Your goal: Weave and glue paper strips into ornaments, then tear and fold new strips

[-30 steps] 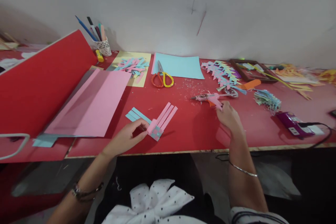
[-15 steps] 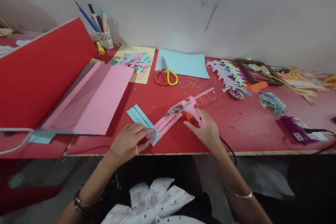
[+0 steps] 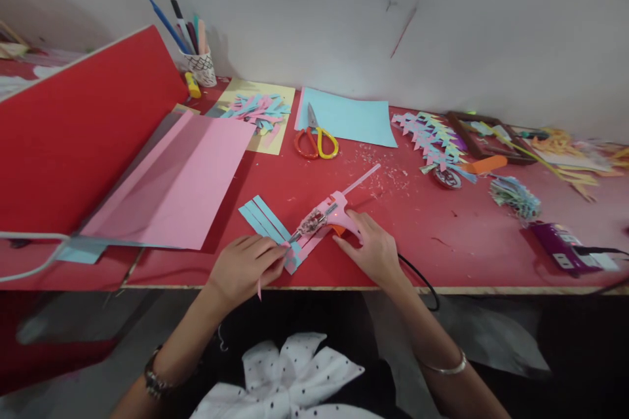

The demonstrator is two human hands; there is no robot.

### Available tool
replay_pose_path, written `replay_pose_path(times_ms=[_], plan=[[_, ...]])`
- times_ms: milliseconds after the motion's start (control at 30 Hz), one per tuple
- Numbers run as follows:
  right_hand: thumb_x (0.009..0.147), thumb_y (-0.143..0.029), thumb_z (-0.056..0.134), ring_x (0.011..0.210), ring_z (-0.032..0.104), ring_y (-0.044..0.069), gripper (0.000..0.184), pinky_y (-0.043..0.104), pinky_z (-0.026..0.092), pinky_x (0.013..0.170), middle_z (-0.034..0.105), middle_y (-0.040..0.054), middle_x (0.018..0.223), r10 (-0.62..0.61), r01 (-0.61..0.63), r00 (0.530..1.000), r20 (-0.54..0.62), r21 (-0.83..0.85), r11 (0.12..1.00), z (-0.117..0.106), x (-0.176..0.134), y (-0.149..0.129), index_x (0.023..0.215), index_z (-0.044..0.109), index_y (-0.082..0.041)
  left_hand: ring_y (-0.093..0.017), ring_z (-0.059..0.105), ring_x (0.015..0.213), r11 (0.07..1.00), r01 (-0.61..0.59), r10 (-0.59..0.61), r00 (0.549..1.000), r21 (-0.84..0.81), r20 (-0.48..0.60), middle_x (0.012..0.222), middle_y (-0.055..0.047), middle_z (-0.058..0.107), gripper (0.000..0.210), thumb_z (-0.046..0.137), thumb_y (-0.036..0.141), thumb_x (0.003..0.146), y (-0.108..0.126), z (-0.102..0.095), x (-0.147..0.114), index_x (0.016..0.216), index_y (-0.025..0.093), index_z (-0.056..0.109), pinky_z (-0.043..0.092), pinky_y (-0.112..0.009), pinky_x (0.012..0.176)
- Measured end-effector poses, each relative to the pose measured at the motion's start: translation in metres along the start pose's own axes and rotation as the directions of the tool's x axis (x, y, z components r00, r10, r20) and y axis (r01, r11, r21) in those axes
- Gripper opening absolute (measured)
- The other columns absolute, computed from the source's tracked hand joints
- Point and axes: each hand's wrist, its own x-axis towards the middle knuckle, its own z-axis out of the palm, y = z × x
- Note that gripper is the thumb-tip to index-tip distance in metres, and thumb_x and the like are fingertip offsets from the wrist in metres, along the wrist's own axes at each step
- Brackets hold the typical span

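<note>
My right hand point(image 3: 376, 249) is wrapped round the handle of a pink glue gun point(image 3: 338, 211), with a clear glue stick point(image 3: 362, 178) poking out of its back. The nozzle points down to the left, at my left fingertips. Blue paper strips point(image 3: 260, 215) and pink paper strips point(image 3: 314, 243) lie on the table in a V and cross in a small woven corner point(image 3: 293, 258). At that corner my left hand point(image 3: 246, 268) pinches a thin pink paper strip point(image 3: 259, 288), whose end hangs below the fingers. My left fingertips partly hide the weave.
Scissors point(image 3: 317, 143) lie before a blue sheet point(image 3: 354, 119). Large pink paper point(image 3: 187, 190) and a red board point(image 3: 73, 124) stand left. Cut strips point(image 3: 258, 111) are piled at the back. Right are woven chains point(image 3: 430, 137) and a purple power socket point(image 3: 564, 249); a black cable point(image 3: 420, 275) crosses the table edge.
My right hand has brought the glue gun left and down, so its nozzle now reaches the woven corner by my left fingertips. My left hand stays at the paper. The view has shifted slightly.
</note>
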Motion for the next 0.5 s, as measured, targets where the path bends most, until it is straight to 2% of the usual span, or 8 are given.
replay_pose_path(times_ms=[167,333,500], plan=[[0.081,-0.044,0.043,0.076,0.063,0.019,0.041,0.027,0.049,0.059,0.064,0.0106,0.096,-0.009,0.009,1.0,0.003,-0.007,1.0,-0.0011,0.0001,-0.0008,0.106,0.058,-0.015,-0.01,0.058,0.06,1.0,0.012,-0.012,1.0,-0.004,0.024,0.065,0.002,0.065,0.018,0.044,0.018,0.083,-0.0002,-0.0004,-0.0001,0.078,0.019,0.062,0.042,-0.022,0.057],[0.083,-0.041,0.039,0.08,0.062,0.02,0.039,0.027,0.05,0.062,0.064,0.0102,0.097,0.004,-0.003,0.999,0.039,-0.01,1.0,-0.0026,0.0005,0.0002,0.108,0.057,-0.017,-0.011,0.058,0.06,1.0,0.005,-0.004,0.999,-0.021,0.046,0.066,0.001,0.065,0.018,0.043,0.019,0.083,-0.0009,-0.0011,-0.0007,0.08,0.018,0.061,0.044,-0.022,0.057],[0.084,-0.041,0.037,0.084,0.062,0.021,0.04,0.028,0.05,0.065,0.064,0.011,0.099,0.011,-0.011,1.0,0.019,-0.016,1.0,-0.0029,0.0017,0.0057,0.109,0.056,-0.015,-0.011,0.058,0.06,1.0,0.006,-0.005,0.999,-0.028,0.04,0.066,0.001,0.065,0.017,0.045,0.017,0.082,-0.0004,-0.0007,0.0002,0.079,0.017,0.061,0.043,-0.023,0.057]])
